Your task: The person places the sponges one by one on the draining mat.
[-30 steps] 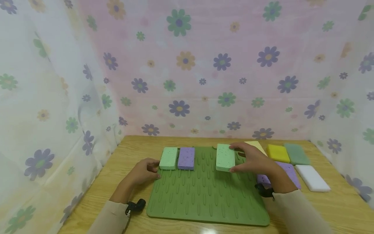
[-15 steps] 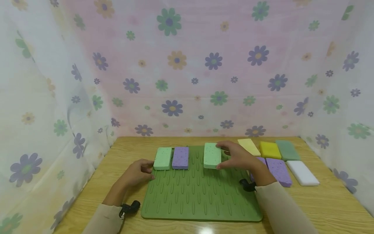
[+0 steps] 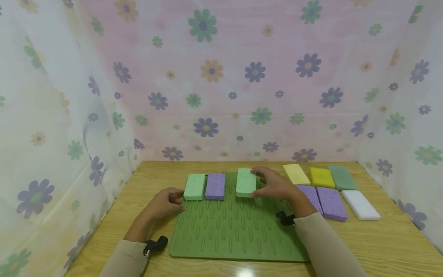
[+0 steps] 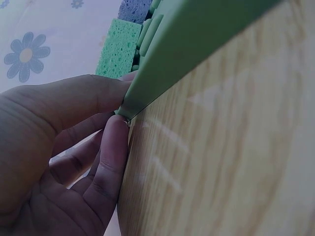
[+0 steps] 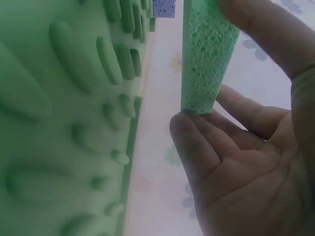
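Green sponge [image 3: 246, 182], pinched in right hand [image 3: 276, 186], just above green mat [image 3: 235, 231]! Left hand [image 3: 167, 204] at mat's edge, grip unclear. Looks like placing; next, probably, lower below right hand, release.

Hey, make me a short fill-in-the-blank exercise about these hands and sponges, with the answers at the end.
1. The right hand holds a sponge colored light ____.
2. The left hand is at the mat's ____ edge.
3. Two sponges rest on the mat: a light green one and a ____ one.
4. The rightmost block on the table is ____.

Missing words: green; left; purple; white.
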The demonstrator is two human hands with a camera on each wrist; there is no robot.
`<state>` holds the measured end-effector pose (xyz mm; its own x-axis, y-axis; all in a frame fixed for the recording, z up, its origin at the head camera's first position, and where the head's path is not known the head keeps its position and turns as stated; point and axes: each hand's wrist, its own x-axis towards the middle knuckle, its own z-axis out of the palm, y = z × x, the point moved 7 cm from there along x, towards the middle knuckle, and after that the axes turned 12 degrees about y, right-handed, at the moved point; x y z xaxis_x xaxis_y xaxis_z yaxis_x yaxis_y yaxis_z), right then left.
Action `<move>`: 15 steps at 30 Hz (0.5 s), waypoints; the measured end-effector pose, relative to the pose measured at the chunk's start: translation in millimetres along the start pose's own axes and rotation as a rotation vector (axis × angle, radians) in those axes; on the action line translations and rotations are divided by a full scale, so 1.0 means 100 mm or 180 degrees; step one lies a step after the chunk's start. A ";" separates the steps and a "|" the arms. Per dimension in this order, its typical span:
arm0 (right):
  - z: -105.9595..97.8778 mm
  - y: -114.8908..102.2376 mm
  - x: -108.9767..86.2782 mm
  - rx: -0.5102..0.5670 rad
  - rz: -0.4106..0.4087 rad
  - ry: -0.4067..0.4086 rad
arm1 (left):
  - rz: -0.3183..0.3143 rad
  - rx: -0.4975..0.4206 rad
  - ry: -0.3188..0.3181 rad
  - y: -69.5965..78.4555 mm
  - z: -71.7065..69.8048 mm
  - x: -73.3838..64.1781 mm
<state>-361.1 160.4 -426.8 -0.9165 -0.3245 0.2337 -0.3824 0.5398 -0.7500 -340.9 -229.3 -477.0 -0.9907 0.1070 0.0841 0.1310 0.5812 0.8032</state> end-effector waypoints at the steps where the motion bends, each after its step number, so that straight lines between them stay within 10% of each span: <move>1: 0.01 0.00 0.00 0.0029 0.0013 -0.0006 | 0.0002 0.0008 -0.0004 0.01 0.00 0.00; 15: 0.27 -0.02 0.08 0.0135 0.0136 -0.0126 | -0.0007 0.0031 0.0003 0.03 -0.02 -0.01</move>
<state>-364.6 135.6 -440.4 -0.9263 -0.3327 0.1769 -0.3369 0.5207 -0.7845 -339.3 -229.4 -473.2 -0.9910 0.1050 0.0828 0.1290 0.5892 0.7976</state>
